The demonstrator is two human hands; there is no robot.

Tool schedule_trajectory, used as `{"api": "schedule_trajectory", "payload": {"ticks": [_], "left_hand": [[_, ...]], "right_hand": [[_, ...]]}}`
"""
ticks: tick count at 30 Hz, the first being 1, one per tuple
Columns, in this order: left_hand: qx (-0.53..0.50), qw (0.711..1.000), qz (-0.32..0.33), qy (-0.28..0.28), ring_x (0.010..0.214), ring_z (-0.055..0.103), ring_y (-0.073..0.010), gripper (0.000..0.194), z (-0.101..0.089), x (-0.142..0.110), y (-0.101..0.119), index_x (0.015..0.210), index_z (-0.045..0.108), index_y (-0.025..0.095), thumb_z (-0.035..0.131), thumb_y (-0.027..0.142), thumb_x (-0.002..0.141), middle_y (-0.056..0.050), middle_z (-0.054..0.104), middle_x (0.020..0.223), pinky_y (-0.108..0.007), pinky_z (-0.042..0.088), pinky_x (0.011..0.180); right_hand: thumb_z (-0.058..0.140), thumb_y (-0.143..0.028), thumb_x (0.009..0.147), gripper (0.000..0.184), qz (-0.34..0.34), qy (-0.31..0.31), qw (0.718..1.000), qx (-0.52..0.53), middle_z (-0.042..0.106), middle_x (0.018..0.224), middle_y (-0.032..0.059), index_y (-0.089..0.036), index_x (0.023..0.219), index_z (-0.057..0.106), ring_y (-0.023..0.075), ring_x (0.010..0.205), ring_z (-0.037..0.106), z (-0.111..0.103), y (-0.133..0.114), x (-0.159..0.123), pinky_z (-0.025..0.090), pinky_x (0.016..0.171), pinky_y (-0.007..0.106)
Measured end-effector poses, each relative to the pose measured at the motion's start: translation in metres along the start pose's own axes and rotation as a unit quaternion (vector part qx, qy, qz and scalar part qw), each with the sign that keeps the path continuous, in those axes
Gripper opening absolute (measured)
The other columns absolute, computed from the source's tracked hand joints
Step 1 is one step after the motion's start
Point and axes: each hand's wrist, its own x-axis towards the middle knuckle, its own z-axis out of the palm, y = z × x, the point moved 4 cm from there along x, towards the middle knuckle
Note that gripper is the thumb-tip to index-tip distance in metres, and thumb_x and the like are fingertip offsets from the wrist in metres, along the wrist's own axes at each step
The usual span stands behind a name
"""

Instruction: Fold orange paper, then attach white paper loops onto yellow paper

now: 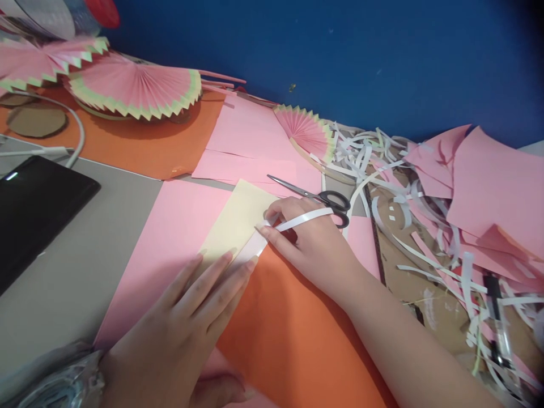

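Observation:
My left hand (187,323) lies flat, its fingers stretched across a pale yellow sheet (232,218) and a white band (251,247) along that sheet's edge. At the band's upper end, my right hand (314,243) pinches a narrow white strip (306,219), which looks like tape backing; its loose end curls over the knuckles. Under the hands are a pink sheet (170,221) and an orange sheet (293,317). Just beyond my right hand lie black-handled scissors (317,196), blades pointing left.
Pleated pink paper fans (140,85) with yellow-green edges sit at the back left. A black device (42,209) and a white cable (80,136) are on the left. Paper scraps (361,153) and a pen (495,317) litter the cardboard (395,272) at right. A blue wall (340,51) stands behind.

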Motion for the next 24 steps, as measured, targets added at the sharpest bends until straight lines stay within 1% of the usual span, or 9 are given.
{"api": "schedule_trajectory", "payload": {"ticks": [3, 8, 12, 15, 17, 20, 22, 24], "left_hand": [[-0.004, 1.0, -0.01, 0.001, 0.134, 0.029, -0.0238, 0.081, 0.0, 0.001, -0.001, 0.13, 0.051, 0.013, 0.045, 0.071, 0.074, -0.003, 0.036, 0.146, -0.033, 0.006, 0.114], [-0.011, 1.0, -0.007, -0.001, 0.134, 0.029, -0.0243, 0.084, 0.001, 0.001, 0.0, 0.132, 0.048, 0.012, 0.047, 0.071, 0.073, -0.003, 0.035, 0.146, -0.033, 0.006, 0.114], [-0.008, 1.0, -0.002, -0.001, 0.134, 0.028, -0.0253, 0.083, 0.002, -0.001, 0.0, 0.131, 0.048, 0.011, 0.048, 0.071, 0.073, -0.004, 0.034, 0.147, -0.035, 0.006, 0.115], [-0.01, 1.0, -0.005, -0.003, 0.134, 0.027, -0.0261, 0.085, 0.0, 0.002, -0.001, 0.132, 0.047, 0.011, 0.047, 0.072, 0.072, -0.004, 0.037, 0.146, -0.036, 0.005, 0.115], [-0.018, 1.0, 0.008, -0.004, 0.135, 0.027, -0.0266, 0.083, -0.002, 0.006, -0.001, 0.134, 0.044, 0.011, 0.046, 0.069, 0.075, -0.005, 0.036, 0.146, -0.038, 0.007, 0.114], [-0.008, 1.0, 0.022, -0.017, 0.136, 0.024, -0.0276, 0.077, -0.004, 0.012, -0.002, 0.138, 0.037, 0.012, 0.043, 0.063, 0.081, -0.006, 0.028, 0.15, -0.041, 0.009, 0.113], [0.007, 0.999, 0.019, -0.032, 0.137, 0.022, -0.0281, 0.075, -0.004, 0.014, -0.003, 0.141, 0.033, 0.013, 0.039, 0.061, 0.084, -0.007, 0.025, 0.151, -0.043, 0.01, 0.112], [0.014, 0.999, 0.019, -0.043, 0.137, 0.022, -0.0279, 0.074, -0.003, 0.015, -0.003, 0.141, 0.032, 0.014, 0.035, 0.062, 0.085, -0.007, 0.026, 0.15, -0.043, 0.01, 0.112]], "right_hand": [[0.051, -0.031, 0.088, 0.012, 0.002, -0.003, 1.0, -0.006, 0.062, 0.089, 0.0007, -0.02, 0.089, 0.055, 0.0174, 0.082, 0.051, 0.001, 0.001, 0.0, 0.033, 0.074, 0.03], [0.05, -0.031, 0.089, 0.012, -0.004, 0.0, 1.0, -0.022, 0.063, 0.089, 0.0016, -0.02, 0.09, 0.055, 0.0178, 0.082, 0.053, 0.001, 0.0, 0.0, 0.033, 0.074, 0.031], [0.049, -0.031, 0.09, 0.014, -0.018, -0.001, 0.998, -0.059, 0.063, 0.087, 0.0028, -0.019, 0.089, 0.056, 0.0184, 0.081, 0.055, 0.002, -0.004, -0.001, 0.034, 0.072, 0.031], [0.048, -0.03, 0.09, 0.014, -0.029, -0.003, 0.997, -0.073, 0.063, 0.087, 0.0035, -0.019, 0.089, 0.056, 0.0188, 0.082, 0.055, 0.003, -0.005, -0.001, 0.034, 0.073, 0.032], [0.05, -0.029, 0.089, 0.012, -0.028, -0.005, 0.998, -0.05, 0.063, 0.088, 0.003, -0.019, 0.091, 0.056, 0.0186, 0.082, 0.055, 0.003, -0.004, -0.001, 0.034, 0.074, 0.032], [0.05, -0.029, 0.089, 0.013, -0.023, -0.009, 0.999, 0.032, 0.063, 0.093, 0.003, -0.019, 0.094, 0.056, 0.0179, 0.085, 0.054, 0.002, -0.001, -0.002, 0.036, 0.076, 0.031], [0.044, -0.03, 0.092, 0.017, -0.023, -0.008, 0.996, 0.089, 0.063, 0.095, 0.004, -0.018, 0.094, 0.057, 0.0174, 0.087, 0.054, 0.0, 0.0, -0.003, 0.037, 0.078, 0.031], [0.036, -0.03, 0.096, 0.025, -0.021, -0.003, 0.992, 0.127, 0.063, 0.094, 0.0045, -0.018, 0.092, 0.057, 0.0169, 0.088, 0.055, -0.003, 0.0, -0.003, 0.038, 0.079, 0.03]]}}
